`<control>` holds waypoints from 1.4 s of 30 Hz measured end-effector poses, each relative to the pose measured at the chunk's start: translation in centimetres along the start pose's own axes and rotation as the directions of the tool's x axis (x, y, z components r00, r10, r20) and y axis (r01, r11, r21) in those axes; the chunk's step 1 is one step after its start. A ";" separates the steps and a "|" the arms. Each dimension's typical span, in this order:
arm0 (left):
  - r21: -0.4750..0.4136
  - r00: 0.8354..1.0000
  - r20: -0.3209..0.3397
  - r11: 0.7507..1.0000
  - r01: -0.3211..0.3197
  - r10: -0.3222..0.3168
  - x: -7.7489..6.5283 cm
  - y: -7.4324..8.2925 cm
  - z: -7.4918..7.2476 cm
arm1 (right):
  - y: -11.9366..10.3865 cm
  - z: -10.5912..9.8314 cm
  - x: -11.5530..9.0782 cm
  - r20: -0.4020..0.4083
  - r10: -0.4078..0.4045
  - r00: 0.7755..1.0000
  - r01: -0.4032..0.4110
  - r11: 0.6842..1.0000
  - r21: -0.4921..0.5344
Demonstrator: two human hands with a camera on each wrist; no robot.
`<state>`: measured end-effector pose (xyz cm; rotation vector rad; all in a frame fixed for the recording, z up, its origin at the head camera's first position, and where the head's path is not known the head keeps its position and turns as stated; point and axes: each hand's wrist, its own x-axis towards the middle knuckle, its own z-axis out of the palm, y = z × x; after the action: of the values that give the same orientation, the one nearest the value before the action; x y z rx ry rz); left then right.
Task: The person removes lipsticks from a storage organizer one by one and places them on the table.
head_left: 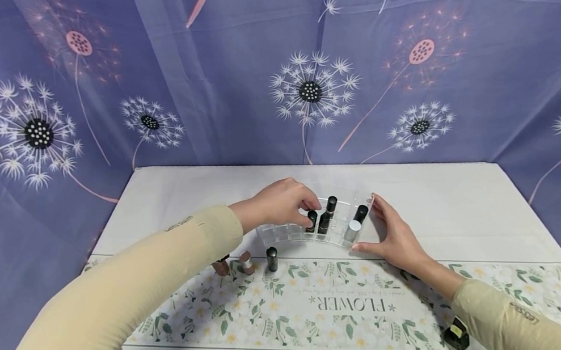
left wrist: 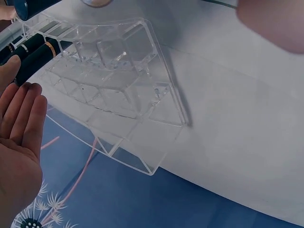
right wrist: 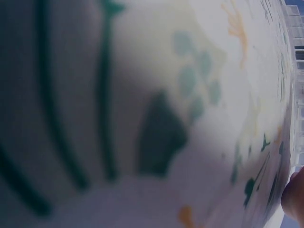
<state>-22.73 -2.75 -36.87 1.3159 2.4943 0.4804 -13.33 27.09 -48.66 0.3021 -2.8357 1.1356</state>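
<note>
A clear plastic organizer (head_left: 286, 232) with several compartments stands on the table, holding several lipstick tubes. My left hand (head_left: 283, 202) reaches over its middle and pinches a black lipstick tube (head_left: 311, 221) between thumb and fingers. In the left wrist view, the thumb and fingertips of that hand meet a black tube with a gold ring (left wrist: 37, 61). Close by stand two more black tubes (head_left: 324, 223). At the right end, my right hand (head_left: 397, 239) grips the organizer, thumb at the front corner and fingers behind. A black-capped tube (head_left: 361, 213) and a silver-topped tube (head_left: 352, 230) sit there.
In front of the organizer stand a black tube (head_left: 272, 259), a rosy-brown tube (head_left: 246, 263) and a brown item (head_left: 221, 268) partly behind the left sleeve. A black object with a yellow patch (head_left: 456, 335) is beside the right sleeve. A floral runner (head_left: 323, 284) crosses the white table.
</note>
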 end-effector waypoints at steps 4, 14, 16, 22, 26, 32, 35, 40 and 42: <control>0.000 1.000 0.000 1.000 -0.003 0.003 0.1 0.0 0.1 | 0.0 0.0 0.0 0.001 0.001 1.000 -0.001 1.000 0.000; 0.004 1.000 0.005 1.000 0.004 -0.004 0.1 0.2 0.2 | -0.1 0.0 -0.1 -0.001 -0.006 1.000 0.006 1.000 -0.001; 0.007 1.000 0.002 1.000 0.003 -0.003 0.1 0.3 0.2 | -0.1 0.0 -0.1 0.002 -0.005 1.000 0.005 1.000 0.001; 0.010 1.000 -0.005 1.000 0.009 -0.009 0.0 0.4 0.2 | -0.3 -0.1 -0.2 0.013 -0.001 1.000 0.001 1.000 0.015; -0.010 1.000 -0.014 1.000 0.016 -0.017 -0.3 0.3 0.1 | -0.4 -0.1 -0.2 0.013 -0.005 1.000 0.004 1.000 0.021; -0.041 0.999 -0.035 0.999 0.017 -0.019 -0.6 0.3 -0.2 | -0.5 -0.1 -0.2 0.014 -0.008 1.000 0.008 1.000 0.020; -0.053 0.999 -0.042 0.998 0.015 -0.017 -0.7 0.3 -0.3 | -0.4 -0.1 -0.2 0.014 -0.004 1.000 0.004 1.000 0.021; -0.058 0.999 -0.051 0.998 0.011 -0.014 -0.8 0.4 -0.6 | -0.4 -0.1 -0.2 0.015 0.000 1.000 0.000 1.000 0.015; -0.054 0.998 -0.056 0.998 0.014 -0.017 -0.8 0.4 -0.8 | -0.4 -0.1 -0.2 0.016 0.001 1.000 -0.002 1.000 0.012</control>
<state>-22.25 -3.33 -35.91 1.2793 2.5162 0.5840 -13.03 26.93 -48.39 0.3114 -2.8443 1.1566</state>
